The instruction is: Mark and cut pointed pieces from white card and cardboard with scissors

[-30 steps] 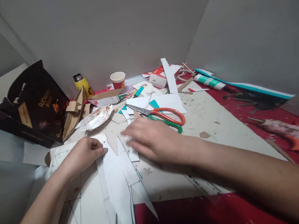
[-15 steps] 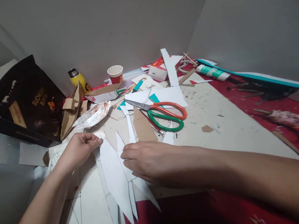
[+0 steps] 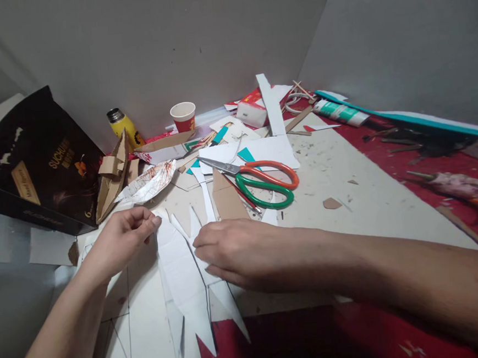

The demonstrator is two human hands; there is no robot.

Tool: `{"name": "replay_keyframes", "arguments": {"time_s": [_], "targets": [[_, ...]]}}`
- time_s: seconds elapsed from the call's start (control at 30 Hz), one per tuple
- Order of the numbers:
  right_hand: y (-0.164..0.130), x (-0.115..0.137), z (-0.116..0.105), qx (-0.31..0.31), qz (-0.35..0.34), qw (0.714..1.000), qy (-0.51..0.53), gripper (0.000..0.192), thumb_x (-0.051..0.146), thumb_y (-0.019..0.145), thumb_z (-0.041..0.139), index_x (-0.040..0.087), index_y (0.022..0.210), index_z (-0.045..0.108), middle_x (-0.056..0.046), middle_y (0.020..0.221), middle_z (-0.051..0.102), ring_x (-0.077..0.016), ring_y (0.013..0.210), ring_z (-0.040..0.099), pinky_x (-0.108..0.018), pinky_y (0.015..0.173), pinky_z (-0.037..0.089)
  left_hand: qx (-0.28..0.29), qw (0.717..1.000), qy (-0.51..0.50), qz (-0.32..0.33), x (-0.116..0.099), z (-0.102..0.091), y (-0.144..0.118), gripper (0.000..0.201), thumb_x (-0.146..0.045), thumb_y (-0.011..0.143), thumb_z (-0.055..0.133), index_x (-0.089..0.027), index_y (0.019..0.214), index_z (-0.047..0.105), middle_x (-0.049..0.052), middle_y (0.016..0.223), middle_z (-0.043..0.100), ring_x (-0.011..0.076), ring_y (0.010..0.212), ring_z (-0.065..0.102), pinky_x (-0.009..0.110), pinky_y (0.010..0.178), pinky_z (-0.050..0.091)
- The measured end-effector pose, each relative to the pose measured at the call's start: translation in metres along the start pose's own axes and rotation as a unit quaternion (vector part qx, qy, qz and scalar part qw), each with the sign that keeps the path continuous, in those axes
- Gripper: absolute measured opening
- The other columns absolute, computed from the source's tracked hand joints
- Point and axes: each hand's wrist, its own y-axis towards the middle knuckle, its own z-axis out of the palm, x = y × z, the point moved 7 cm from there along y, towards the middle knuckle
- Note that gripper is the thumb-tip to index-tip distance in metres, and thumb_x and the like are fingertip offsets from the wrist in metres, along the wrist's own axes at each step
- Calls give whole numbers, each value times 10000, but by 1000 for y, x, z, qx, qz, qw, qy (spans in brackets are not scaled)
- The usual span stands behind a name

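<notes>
Left hand (image 3: 121, 238): forearm enters from the lower left, wrist slightly raised, fingers curled, thumb and forefinger pinching the upper corner of the white pointed paper cutout (image 3: 185, 282). Right hand (image 3: 232, 251): forearm enters from the lower right and lies low across the bench (image 3: 347, 192), palm down, fingers stretched leftward and pressed flat on the neighbouring white paper pieces; it grips nothing.

White pointed paper cutout: lies flat near the front edge of the bench, between the two hands, its long tips pointing toward the viewer, partly over a sheet with pencil lines (image 3: 118, 332).

Scissors (image 3: 259, 180): orange and green handles, blades closed, just beyond the right hand, not touching it. Brown cardboard piece (image 3: 226, 199): beside the scissors, just above the right hand's knuckles.

Dark printed box (image 3: 43, 167): far left, tilted. Yellow bottle (image 3: 121, 127) and red paper cup (image 3: 183, 116): upright by the wall. Paper and card scraps lie between these and the scissors.
</notes>
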Motion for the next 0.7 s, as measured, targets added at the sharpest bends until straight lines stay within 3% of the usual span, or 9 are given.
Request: {"name": "replay_keyframes", "arguments": {"time_s": [0.13, 0.3, 0.37, 0.43, 0.5, 0.57, 0.63, 0.67, 0.7], "targets": [[1, -26, -15, -91, 153, 975, 136, 208, 293, 933, 587, 121, 848, 667, -32, 738, 633, -149, 657, 526, -270, 605, 394, -28, 995, -86, 34, -16, -6, -10, 271, -414, 813, 691, -190, 710, 579, -93, 514, 361, 64, 452, 242, 183, 417, 192], [0, -33, -13, -128, 197, 888, 396, 364, 237, 885, 596, 181, 561, 439, 90, 497, 363, -67, 468, 364, -204, 466, 273, -69, 980, -163, 88, -26, 10, -21, 255, -411, 872, 660, -207, 738, 585, -67, 591, 485, 72, 514, 400, 161, 481, 352], [-1, -34, -12, -136, 214, 869, 425, 356, 209, 890, 566, 192, 567, 418, 97, 466, 373, -64, 424, 383, -199, 445, 277, -9, 974, -217, 71, -24, 31, -24, 210, -403, 839, 709, -210, 796, 638, -38, 686, 611, 91, 562, 506, 183, 527, 441], [-1, -31, -14, -111, 215, 870, 431, 337, 241, 900, 566, 192, 589, 446, 86, 468, 434, -75, 417, 438, -195, 435, 311, 36, 967, -246, 51, -23, 46, -26, 192, -381, 819, 739, -198, 842, 686, -14, 712, 671, 104, 581, 558, 193, 549, 472], [0, -32, -23, -82, 211, 887, 401, 325, 293, 931, 533, 184, 628, 492, 54, 517, 521, -90, 455, 506, -196, 454, 361, 44, 960, -276, 36, -20, 49, -26, 191, -366, 822, 740, -196, 902, 707, -5, 726, 702, 115, 604, 600, 207, 592, 502], [-2, -44, -46, -97, 231, 920, 301, 326, 323, 977, 454, 171, 703, 544, 3, 621, 616, -108, 534, 573, -211, 510, 405, 20, 950, -312, 19, -15, 43, -21, 223, -356, 807, 755, -199, 960, 709, 3, 757, 731, 130, 623, 637, 228, 625, 529], [-11, -63, -77, -124, 285, 949, 44, 331, 312, 991, 425, 170, 729, 568, -32, 693, 649, -126, 618, 584, -237, 580, 409, -31, 943, -331, 6, -9, 31, -15, 248, -336, 756, 800, -182, 932, 717, 12, 749, 746, 137, 612, 653, 223, 605, 535], [-16, -74, -85, -90, 316, 940, -89, 307, 314, 975, 442, 175, 744, 589, -47, 734, 658, -148, 671, 590, -258, 605, 404, -54, 940, -336, 1, -6, 26, -12, 243, -324, 732, 817, -171, 895, 721, 14, 735, 748, 137, 608, 658, 213, 595, 533], [-23, -85, -90, -69, 345, 927, -130, 254, 294, 938, 492, 167, 757, 615, -79, 757, 665, -184, 702, 595, -285, 601, 389, -65, 938, -342, -1, -5, 22, -10, 241, -307, 712, 829, -165, 875, 724, 13, 723, 749, 138, 601, 659, 211, 589, 534]]}}
